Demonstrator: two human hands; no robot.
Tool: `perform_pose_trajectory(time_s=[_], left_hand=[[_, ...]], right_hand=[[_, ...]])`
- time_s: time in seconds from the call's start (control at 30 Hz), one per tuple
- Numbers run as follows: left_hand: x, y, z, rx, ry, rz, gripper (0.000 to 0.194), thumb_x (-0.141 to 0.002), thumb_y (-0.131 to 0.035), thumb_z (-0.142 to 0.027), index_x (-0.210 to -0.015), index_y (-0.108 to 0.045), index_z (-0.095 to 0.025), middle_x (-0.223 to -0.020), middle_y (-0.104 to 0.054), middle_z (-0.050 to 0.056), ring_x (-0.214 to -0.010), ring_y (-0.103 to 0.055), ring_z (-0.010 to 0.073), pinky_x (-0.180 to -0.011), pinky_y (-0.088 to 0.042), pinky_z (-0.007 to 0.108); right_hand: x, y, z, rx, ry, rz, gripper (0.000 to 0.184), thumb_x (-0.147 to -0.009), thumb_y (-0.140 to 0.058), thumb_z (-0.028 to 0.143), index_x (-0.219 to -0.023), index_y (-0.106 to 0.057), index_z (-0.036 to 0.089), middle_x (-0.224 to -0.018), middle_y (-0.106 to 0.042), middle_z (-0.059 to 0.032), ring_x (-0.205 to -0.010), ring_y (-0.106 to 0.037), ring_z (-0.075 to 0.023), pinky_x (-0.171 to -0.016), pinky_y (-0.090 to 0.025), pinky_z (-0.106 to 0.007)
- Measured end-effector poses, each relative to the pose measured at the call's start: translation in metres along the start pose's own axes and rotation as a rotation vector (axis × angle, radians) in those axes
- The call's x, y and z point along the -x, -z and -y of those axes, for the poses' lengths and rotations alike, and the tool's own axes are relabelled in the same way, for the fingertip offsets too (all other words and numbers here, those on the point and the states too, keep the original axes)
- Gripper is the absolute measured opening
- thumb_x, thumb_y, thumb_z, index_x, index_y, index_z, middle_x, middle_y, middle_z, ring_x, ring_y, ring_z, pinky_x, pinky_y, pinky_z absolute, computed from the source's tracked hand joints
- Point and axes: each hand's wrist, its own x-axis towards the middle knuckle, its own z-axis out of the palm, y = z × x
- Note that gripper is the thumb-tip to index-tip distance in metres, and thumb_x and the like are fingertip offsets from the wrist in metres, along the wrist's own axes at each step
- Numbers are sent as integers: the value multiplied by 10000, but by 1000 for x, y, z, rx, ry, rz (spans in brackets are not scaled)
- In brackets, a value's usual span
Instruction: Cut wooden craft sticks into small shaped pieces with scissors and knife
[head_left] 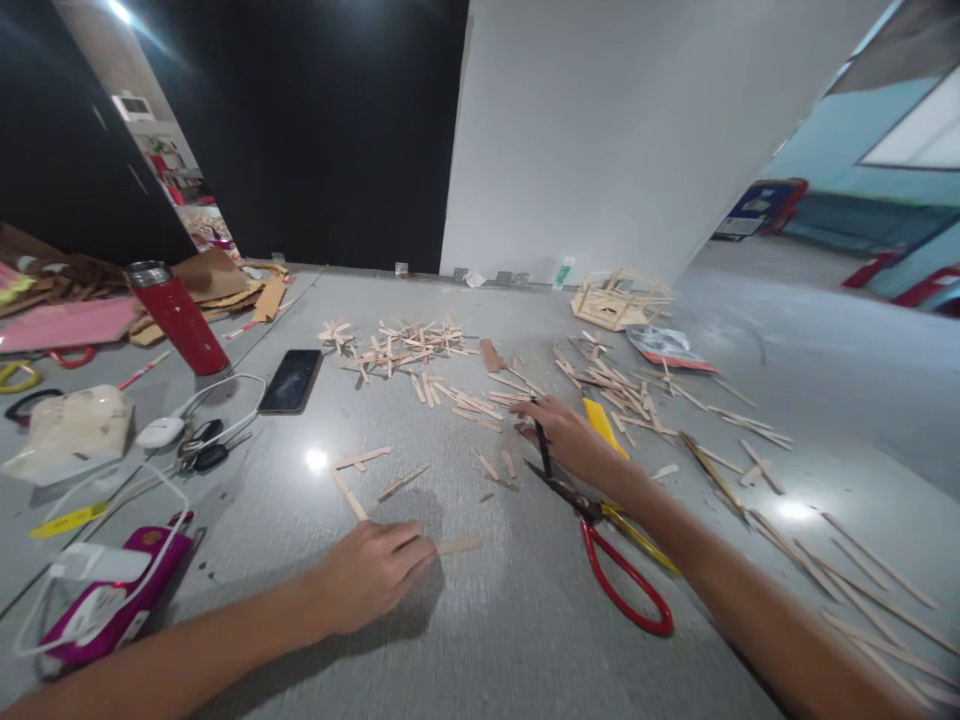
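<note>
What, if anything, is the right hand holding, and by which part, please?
The right hand appears to hold a slim black tool near its upper end.

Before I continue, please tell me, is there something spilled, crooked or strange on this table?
No spill shows. Only untidy: wooden sticks lie scattered at many angles across the table, and the scissors lie loose, blades close to the right hand.

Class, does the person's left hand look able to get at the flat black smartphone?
Probably yes: between the left hand and the black smartphone lie only thin, pale wooden sticks and bare grey tabletop, nothing tall.
</note>
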Motion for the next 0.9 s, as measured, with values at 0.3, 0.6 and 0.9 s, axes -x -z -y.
perform_pose_trajectory(time_s=[0.3,0.6,0.9], left_hand=[[1,0,0,-34,-16,-41,312,-1094,-348,-170,-954,-626,-175,-754,-640,20,-602,-598,155,-542,-414,274],[-1,3,-1,-59,-36,-62,324,-1097,-336,-173,-939,-619,-177,-740,-625,15,-595,-585,160,-536,-400,294],[2,2,0,-100,-69,-81,250,-1073,-403,-153,-918,-598,-174,-732,-617,7,-589,-585,146,-510,-411,277]], right_hand=[[-2,-1,-12,-73,-86,-12,216,-1018,-637,325,-1170,-676,176,-1112,-718,-66,-930,-705,-200,-845,-596,-400],[-5,-12,-16,-118,-172,-55,177,-1007,-617,236,-1158,-668,159,-1055,-721,-68,-946,-698,-216,-855,-581,-406],[-7,-1,-9,-293,-171,-71,224,-890,-584,218,-1098,-656,180,-880,-760,-82,-768,-725,-229,-690,-561,-329]])
